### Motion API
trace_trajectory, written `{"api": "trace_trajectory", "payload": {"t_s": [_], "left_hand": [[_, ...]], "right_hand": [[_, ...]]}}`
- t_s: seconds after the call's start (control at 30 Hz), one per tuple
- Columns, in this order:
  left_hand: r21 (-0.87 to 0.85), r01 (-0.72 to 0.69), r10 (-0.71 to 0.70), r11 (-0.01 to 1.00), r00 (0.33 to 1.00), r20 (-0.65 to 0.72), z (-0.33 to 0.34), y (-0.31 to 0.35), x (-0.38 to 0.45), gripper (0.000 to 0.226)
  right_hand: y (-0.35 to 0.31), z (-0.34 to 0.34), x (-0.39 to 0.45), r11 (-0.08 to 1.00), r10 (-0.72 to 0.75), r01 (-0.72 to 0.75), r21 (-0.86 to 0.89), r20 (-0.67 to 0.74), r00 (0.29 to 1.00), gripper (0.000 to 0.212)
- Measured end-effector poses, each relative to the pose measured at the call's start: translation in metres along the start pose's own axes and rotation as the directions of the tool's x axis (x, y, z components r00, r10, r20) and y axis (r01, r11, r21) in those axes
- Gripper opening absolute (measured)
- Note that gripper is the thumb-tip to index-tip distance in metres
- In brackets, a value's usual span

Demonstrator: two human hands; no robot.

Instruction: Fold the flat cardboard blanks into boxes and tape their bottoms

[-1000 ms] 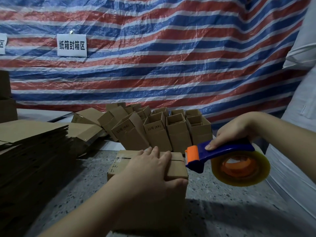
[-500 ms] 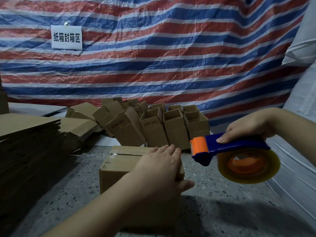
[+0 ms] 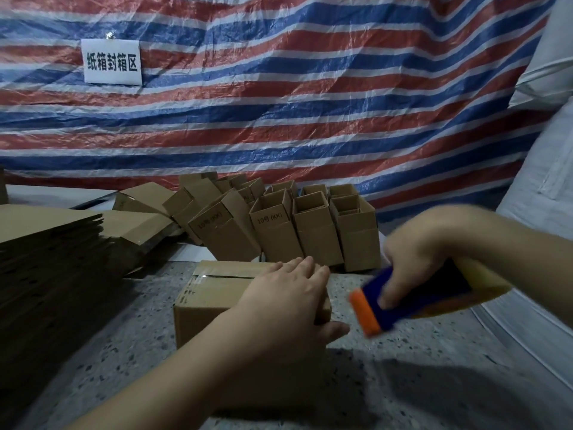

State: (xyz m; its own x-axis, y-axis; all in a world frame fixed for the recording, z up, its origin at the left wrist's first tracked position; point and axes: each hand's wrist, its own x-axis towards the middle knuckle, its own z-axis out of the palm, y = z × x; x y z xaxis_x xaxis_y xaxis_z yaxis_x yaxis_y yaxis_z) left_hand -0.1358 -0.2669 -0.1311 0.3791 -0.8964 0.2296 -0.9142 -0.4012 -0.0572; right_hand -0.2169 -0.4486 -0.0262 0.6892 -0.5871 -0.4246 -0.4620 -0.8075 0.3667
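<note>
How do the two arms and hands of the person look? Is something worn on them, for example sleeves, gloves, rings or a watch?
Both forearms are bare as far as the picture shows: no sleeve, glove or watch is in view. The left hand shows no ring on its visible fingers. The right hand is blurred, so small things such as rings cannot be judged there.

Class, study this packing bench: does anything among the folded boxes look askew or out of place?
Yes. Behind the box under the left hand, the finished boxes on the right stand upright, but the left ones lean or have toppled.
</note>
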Motion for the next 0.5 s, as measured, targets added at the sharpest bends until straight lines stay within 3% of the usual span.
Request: {"api": "trace_trajectory", "payload": {"t_s": [0.07,0.17,0.33,0.5], "left_hand": [[-0.002,-0.001,0.001,1.0,1.0,-0.005,0.001,0.0,-0.001,0.093],[0.005,-0.004,0.004,1.0,1.0,-0.029,0.001,0.001,-0.001,0.092],[-0.019,-0.008,0.007,1.0,0.999,-0.036,0.001,0.0,-0.002,0.089],[-0.014,0.007,-0.007,1.0,1.0,-0.03,0.0,0.002,-0.003,0.088]], "right_hand": [[-0.005,0.026,0.01,0.991,-0.008,0.011,-0.136,0.02,1.0,0.059],[-0.001,0.066,0.025,0.999,-0.045,0.045,0.025,0.006,0.999,0.057],[-0.006,0.09,0.041,0.991,-0.018,0.033,0.129,-0.11,0.994,0.055],[-0.019,0.107,0.052,0.971,0.071,0.016,0.24,-0.349,0.934,0.051]]}}
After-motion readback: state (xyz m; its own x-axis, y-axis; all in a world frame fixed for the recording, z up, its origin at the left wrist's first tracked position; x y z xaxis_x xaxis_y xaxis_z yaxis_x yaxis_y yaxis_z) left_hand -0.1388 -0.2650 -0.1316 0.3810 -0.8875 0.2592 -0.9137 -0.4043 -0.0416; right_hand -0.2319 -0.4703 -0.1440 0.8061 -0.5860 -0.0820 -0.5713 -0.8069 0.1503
